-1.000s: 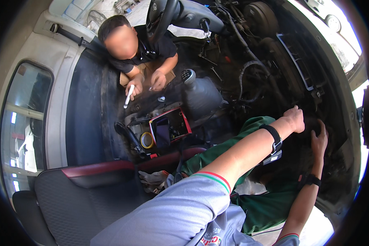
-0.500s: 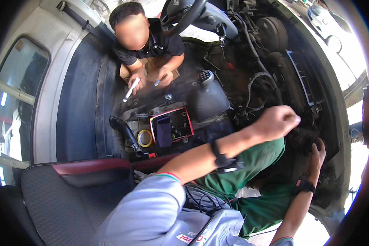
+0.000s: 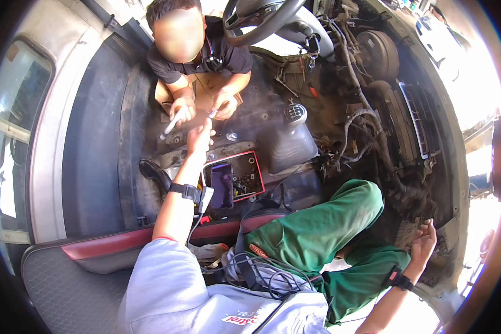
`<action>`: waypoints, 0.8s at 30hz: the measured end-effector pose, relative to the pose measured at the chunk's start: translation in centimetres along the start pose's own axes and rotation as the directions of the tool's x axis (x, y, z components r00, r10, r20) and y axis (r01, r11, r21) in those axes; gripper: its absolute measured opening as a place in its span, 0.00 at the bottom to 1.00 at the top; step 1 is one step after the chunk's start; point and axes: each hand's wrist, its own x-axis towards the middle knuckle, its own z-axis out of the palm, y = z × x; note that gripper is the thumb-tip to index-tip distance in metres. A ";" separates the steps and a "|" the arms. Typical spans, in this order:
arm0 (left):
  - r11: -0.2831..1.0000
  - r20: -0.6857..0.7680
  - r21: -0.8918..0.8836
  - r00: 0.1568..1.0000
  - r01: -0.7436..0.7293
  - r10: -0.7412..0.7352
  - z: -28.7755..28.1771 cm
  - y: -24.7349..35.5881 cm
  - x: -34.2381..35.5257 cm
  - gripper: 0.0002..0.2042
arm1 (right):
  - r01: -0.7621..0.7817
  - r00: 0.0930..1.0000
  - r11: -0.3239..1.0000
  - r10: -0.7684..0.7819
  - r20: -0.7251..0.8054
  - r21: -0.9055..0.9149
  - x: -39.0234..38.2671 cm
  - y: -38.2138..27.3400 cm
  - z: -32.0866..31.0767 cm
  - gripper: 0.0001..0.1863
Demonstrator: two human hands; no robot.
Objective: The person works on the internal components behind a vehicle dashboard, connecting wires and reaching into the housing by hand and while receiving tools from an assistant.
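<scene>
My left hand [image 3: 200, 137] stretches out over the cab floor, its fingers reaching up to a small silvery-blue piece [image 3: 212, 113]. The person opposite holds that piece in one hand [image 3: 225, 104]; my fingertips are at or just short of it, and blur hides whether they touch. That person's other hand [image 3: 183, 108] grips a pale rod with a dark end [image 3: 171, 127]. On the far right, my right hand [image 3: 424, 240] hangs loosely beside the stripped dashboard, fingers slightly bent and apart, with nothing visible in it.
Below my left forearm's right side sits a red-edged box [image 3: 261, 181] of small hardware, with a dark phone [image 3: 222, 185] lying across it. A gear lever [image 3: 295, 114], steering wheel [image 3: 270, 25] and loose wiring [image 3: 367, 114] stand farther off. A glove [image 3: 209, 252] lies near my lap.
My left hand has swung from the dashboard side across to the left, up to the other person's hand. My right hand has shifted slightly lower, away from the dark parts.
</scene>
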 end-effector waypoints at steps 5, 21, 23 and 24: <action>0.995 0.020 0.015 0.995 0.097 -0.097 -0.3 0.9 1.4 0.21 | -0.101 0.995 0.994 0.100 0.015 0.049 -2.7 3.9 2.2 0.09; 0.936 0.193 -0.137 0.919 -0.323 0.345 1.8 5.7 -8.7 0.06 | -0.124 0.991 0.992 0.123 -0.042 -0.017 -4.3 5.1 3.2 0.08; 0.919 0.263 -0.163 0.882 -0.359 0.391 2.3 7.8 -13.4 0.06 | -0.128 0.991 0.991 0.126 -0.048 -0.045 -4.3 5.2 3.3 0.10; 0.904 0.295 -0.176 0.855 -0.391 0.427 2.6 8.6 -15.5 0.06 | -0.125 0.991 0.991 0.123 -0.051 -0.049 -4.2 5.3 3.4 0.10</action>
